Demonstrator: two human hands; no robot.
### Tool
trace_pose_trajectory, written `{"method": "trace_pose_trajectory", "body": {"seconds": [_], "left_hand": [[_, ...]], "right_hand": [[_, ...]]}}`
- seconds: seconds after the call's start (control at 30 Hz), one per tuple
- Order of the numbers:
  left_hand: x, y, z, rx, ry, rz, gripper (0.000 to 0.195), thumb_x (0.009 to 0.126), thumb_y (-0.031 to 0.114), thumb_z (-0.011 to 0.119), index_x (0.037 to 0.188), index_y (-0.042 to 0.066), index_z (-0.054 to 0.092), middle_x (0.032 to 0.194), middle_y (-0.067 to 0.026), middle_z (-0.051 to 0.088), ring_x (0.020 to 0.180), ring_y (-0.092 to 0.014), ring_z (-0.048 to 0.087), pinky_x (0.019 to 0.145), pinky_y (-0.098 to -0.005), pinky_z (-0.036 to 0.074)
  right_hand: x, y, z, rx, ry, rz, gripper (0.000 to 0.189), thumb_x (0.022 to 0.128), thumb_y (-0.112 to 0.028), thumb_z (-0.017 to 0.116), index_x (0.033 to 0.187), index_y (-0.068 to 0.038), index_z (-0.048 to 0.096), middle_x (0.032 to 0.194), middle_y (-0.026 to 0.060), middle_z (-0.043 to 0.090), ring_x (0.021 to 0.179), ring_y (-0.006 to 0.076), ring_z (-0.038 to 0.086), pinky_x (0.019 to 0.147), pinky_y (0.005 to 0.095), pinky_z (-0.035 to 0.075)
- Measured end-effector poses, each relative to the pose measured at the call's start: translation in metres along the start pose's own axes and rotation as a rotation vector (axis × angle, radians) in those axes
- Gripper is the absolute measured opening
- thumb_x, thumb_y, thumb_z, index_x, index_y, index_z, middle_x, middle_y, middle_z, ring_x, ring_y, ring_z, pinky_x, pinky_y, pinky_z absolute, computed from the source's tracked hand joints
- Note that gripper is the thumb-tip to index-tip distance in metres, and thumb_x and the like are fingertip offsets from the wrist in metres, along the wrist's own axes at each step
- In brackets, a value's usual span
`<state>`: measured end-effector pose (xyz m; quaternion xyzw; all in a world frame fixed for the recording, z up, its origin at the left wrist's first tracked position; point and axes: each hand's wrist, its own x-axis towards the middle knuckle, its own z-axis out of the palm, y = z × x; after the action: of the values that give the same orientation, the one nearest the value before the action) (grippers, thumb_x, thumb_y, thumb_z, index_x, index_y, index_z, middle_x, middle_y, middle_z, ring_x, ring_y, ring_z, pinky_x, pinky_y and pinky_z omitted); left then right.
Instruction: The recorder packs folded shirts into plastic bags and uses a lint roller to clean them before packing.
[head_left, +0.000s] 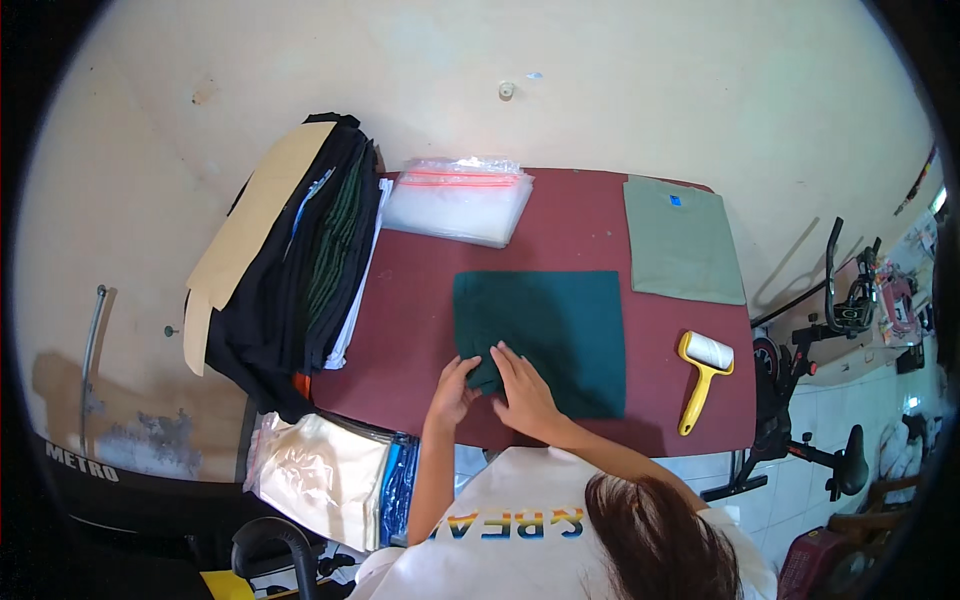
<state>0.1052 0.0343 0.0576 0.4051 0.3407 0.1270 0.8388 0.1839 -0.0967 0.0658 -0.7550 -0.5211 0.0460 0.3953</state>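
Observation:
A folded dark green cloth, likely a garment (570, 337), lies flat on the maroon tabletop (412, 322) in front of me. Its near left corner is bunched up between my hands. My left hand (454, 390) has that corner between thumb and fingers. Over the same corner, my right hand (521, 390) rests with its fingertips on the cloth, just beside the left. The very edge of the fabric is partly hidden under the fingers.
A tall stack of folded dark garments (285, 262) topped with tan card (262, 217) stands left. Clear zip bags (454, 202) lie at the back. A sage green folded garment (682, 240) and a yellow-handled lint roller (701, 382) are right. Packaged clothes (322, 472) sit below left; an exercise bike (795, 397) stands right.

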Motion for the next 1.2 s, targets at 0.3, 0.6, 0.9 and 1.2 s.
{"method": "trace_pose_trajectory", "body": {"seconds": [0.3, 0.6, 0.9, 1.2], "left_hand": [[0.004, -0.086, -0.05, 0.07, 0.039, 0.491, 0.047, 0.087, 0.027, 0.044, 0.129, 0.007, 0.038, 0.134, -0.0109, 0.034, 0.121, -0.024, 0.035, 0.1, -0.0379, 0.026], [-0.039, 0.021, 0.062, 0.888, 0.302, 1.334, 0.064, 0.085, 0.028, 0.051, 0.138, 0.006, 0.022, 0.143, -0.0265, 0.005, 0.133, -0.041, 0.007, 0.102, -0.0561, -0.001], [0.028, -0.031, 0.064, 1.511, 0.097, 0.747, 0.062, 0.085, 0.041, 0.045, 0.139, 0.018, 0.024, 0.144, -0.0213, 0.007, 0.13, -0.048, 0.005, 0.095, -0.0679, 0.005], [0.034, -0.081, 0.035, 1.8, 0.051, 0.652, 0.057, 0.085, 0.049, 0.04, 0.136, 0.026, 0.032, 0.144, -0.0194, 0.011, 0.13, -0.047, 0.007, 0.097, -0.066, 0.006]], "right_hand": [[0.023, -0.036, -0.055, 0.307, 0.033, -0.043, 0.04, 0.06, 0.004, 0.054, 0.099, -0.004, 0.061, 0.092, 0.0157, 0.062, 0.083, 0.0327, 0.06, 0.07, 0.0338, 0.049], [0.014, -0.063, -0.176, 0.554, 0.489, 0.219, 0.022, 0.071, 0.0, 0.056, 0.093, 0.003, 0.059, 0.078, 0.0077, 0.062, 0.072, 0.007, 0.057, 0.065, 0.0227, 0.045], [0.005, 0.154, -0.122, -0.18, 0.409, 0.656, 0.037, 0.081, -0.017, 0.056, 0.113, 0.001, 0.049, 0.109, 0.0193, 0.056, 0.105, 0.0317, 0.051, 0.091, 0.0379, 0.038], [-0.056, 0.113, -0.028, -0.495, 0.068, 0.418, 0.047, 0.084, -0.027, 0.047, 0.128, -0.009, 0.042, 0.138, 0.0138, 0.031, 0.128, 0.0331, 0.026, 0.104, 0.0536, 0.012]]}}
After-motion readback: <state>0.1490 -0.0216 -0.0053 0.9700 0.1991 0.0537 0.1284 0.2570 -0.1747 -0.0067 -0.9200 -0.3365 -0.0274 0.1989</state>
